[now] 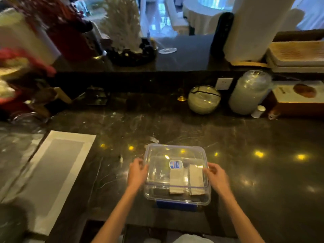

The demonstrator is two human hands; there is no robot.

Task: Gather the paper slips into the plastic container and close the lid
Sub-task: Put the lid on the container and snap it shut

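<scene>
Both hands flanking the lidded plastic container, paper slips inside

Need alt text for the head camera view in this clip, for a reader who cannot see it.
Two bare hands, left hand and right hand, rest at the sides of a clear plastic container with its lid on, on a dark marble counter. Two stacks of paper slips show inside. Glass jars stand behind, and a white-bordered mat lies left.
</scene>
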